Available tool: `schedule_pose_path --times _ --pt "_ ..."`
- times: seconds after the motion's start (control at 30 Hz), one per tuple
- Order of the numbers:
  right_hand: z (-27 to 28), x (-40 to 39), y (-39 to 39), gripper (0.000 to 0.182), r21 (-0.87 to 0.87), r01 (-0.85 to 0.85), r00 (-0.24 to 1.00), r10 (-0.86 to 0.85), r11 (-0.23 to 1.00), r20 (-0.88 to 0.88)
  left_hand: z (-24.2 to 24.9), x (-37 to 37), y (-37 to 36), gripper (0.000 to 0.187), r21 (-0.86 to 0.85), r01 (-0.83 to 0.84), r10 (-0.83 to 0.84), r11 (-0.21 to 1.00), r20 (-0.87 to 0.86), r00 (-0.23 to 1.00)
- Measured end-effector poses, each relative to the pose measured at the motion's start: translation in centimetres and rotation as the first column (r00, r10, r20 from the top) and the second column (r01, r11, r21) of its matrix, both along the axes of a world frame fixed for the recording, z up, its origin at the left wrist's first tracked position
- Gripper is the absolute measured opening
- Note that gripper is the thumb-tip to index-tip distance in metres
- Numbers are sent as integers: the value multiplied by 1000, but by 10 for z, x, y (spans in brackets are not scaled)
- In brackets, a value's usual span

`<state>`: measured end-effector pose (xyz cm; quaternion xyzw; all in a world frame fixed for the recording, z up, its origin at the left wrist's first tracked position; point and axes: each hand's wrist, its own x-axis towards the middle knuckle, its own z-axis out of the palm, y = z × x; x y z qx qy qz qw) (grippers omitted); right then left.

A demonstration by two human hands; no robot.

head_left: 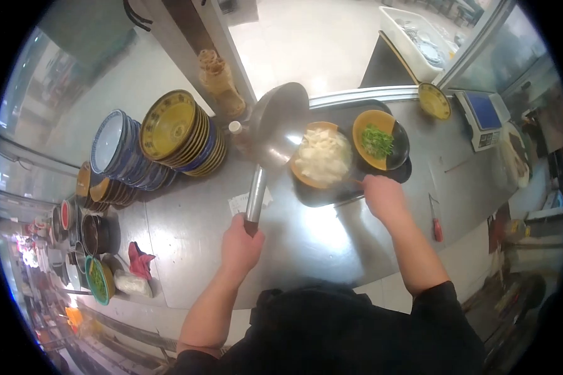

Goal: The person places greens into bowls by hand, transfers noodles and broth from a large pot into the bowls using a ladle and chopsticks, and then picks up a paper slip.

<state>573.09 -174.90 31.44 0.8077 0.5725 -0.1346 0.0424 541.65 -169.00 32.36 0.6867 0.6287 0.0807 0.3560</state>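
Note:
My left hand point(243, 245) is wrapped round the handle of a wok point(280, 122), which is tilted on its side against the left of a bowl point(301, 176). Pale, flat, noodle-like pieces point(322, 155) heap up in that bowl, with slight haze over them. At its right edge my right hand point(383, 195) is closed on a thin reddish-brown stick-like utensil point(355, 182), whose far end I cannot make out. Beside it, a yellow-and-black bowl point(401, 149) holds chopped greens point(376, 141). Both bowls sit on a dark tray point(316, 199).
Stacked yellow bowls point(169, 125) and blue-rimmed bowls point(108, 142) stand left on the steel counter point(187, 250). A bottle point(241, 134) and paper slip point(239, 203) are near the wok. To the right are a small bowl point(434, 101), a scale point(481, 119) and a red-handled tool point(437, 230).

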Motion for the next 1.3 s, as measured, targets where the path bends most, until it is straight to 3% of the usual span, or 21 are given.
schedule_pose_path --times 0.2,0.27,0.3,0.37,0.4,0.53,0.6,0.7,0.8,0.87,0.93,1.03,1.13,1.23,1.3 --pt "2 0 -28 12 96 117 991 -123 988 51 -3 -15 -16 27 -90 -34 52 995 211 976" --pt "9 -8 -52 13 157 191 980 -198 969 29 8 -17 -23 24 -394 7 143 919 351 925" --pt "16 -13 -65 13 170 202 977 -210 965 33 9 -19 -30 24 -383 21 128 923 359 925" --pt "29 -25 -97 15 167 352 935 -355 921 -13 11 -21 -47 29 -601 129 268 788 524 808" --pt "28 -30 -116 15 180 368 928 -372 912 -12 16 -21 -56 29 -591 147 247 793 532 810" --pt "14 -55 -227 22 437 627 765 -616 645 -188 19 -29 -107 24 -677 412 104 610 584 805" --pt "18 -85 -290 21 483 732 647 -712 480 -272 3 -38 -141 24 -687 538 52 488 638 768" --pt "18 -165 -398 18 542 775 514 -823 325 -241 -20 -58 -194 26 -696 658 -74 287 669 740" --pt "10 -270 -494 16 496 868 136 -956 -12 -261 -46 -69 -244 24 -697 716 -264 42 683 681" --pt "-6 -346 -553 19 422 904 46 -968 -64 -245 -43 -69 -281 22 -727 687 -380 -9 638 670" --pt "-24 -432 -622 18 361 923 -111 -990 -134 -82 -60 -79 -336 17 -730 665 -447 -158 653 611" --pt "-18 -550 -730 19 372 841 -370 -920 -392 -132 -66 -95 -446 18 -774 590 -604 -227 588 538" --pt "-3 -667 -816 20 346 711 -616 -779 -613 -115 -77 -119 -555 19 -762 566 -734 -315 574 364" --pt "0 -772 -873 18 378 543 -782 -616 -750 -98 -71 -150 -658 18 -746 512 -733 -425 616 289" --pt "-5 -833 -915 17 471 471 -812 -575 -746 -98 -63 -182 -720 18 -740 512 -757 -437 610 235"
